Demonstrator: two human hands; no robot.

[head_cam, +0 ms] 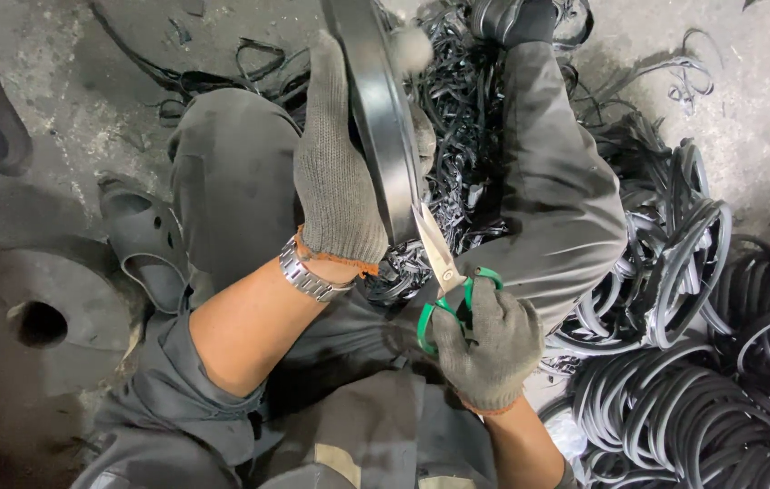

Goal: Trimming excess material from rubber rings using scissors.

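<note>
A black rubber ring (380,118) is gripped by the gloved left hand (335,172); green-handled steel scissors (444,276) are clasped in the right hand (486,349).

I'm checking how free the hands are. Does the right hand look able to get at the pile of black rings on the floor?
Probably not as things stand: the right hand grips the green-handled scissors, blades at the black ring held by the left hand. The pile of rings lies unobstructed alongside.
</note>
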